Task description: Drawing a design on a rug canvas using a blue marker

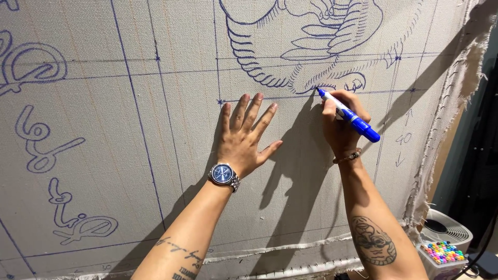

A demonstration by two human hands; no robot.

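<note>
The right hand (340, 122) is clamped around a blue marker (348, 115), its tip touching the stretched cloth (129, 155) right at the lower edge of the big blue line drawing (311, 46). The left hand (248, 136) lies flat on the cloth just left of the marker, fingers spread apart and holding nothing, a blue-faced wristwatch (224, 175) on its wrist.

From where I stand, the likeliest slip is a wobble: the cloth looks soft and may give under the tip, so a line could stray past the ruled grid (150, 103) it follows. The heel of the right hand sits close to fresh strokes and could smear them if the ink is wet. The frayed right edge (467, 78) hangs loose, and a tug there might shift the surface.

The drawing above the marker is cut off at the top, so what it depicts I cannot tell. The curly outlined shapes (44, 140) far left of the marker run out of view. Below and right of it, a box of coloured pens (442, 252) shows only partly.
</note>
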